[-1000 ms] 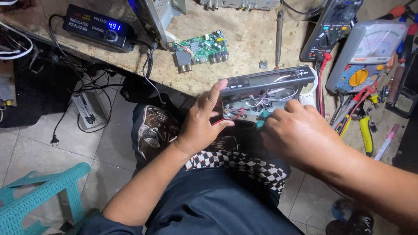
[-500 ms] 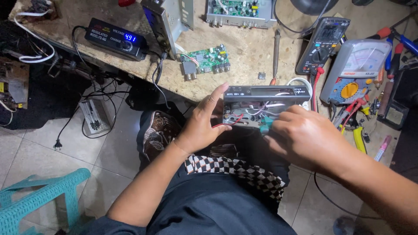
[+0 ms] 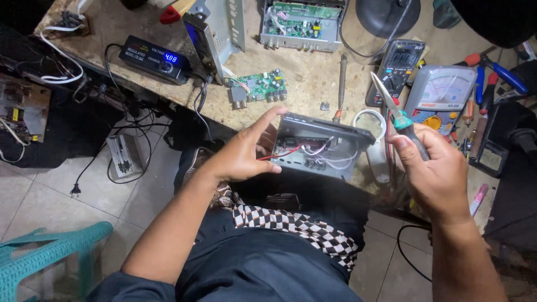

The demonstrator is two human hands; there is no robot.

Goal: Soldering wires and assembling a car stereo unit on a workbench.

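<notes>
Left hand (image 3: 243, 154) has its grip clamped on the open grey metal electronics box with loose wires (image 3: 321, 148), held above the lap. Right hand (image 3: 433, 168), just beside it, is clenched round teal-handled long-nose pliers (image 3: 394, 109).

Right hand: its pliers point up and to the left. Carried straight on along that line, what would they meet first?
Probably the soldering iron lying on the workbench; the pliers in the right hand are raised, so depth is uncertain.

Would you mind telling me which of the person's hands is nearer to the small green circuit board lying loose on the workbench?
Left. The left hand grips the open grey device case just below the small green circuit board. The right hand, holding teal-handled pliers, is far off to the board's right.
</notes>
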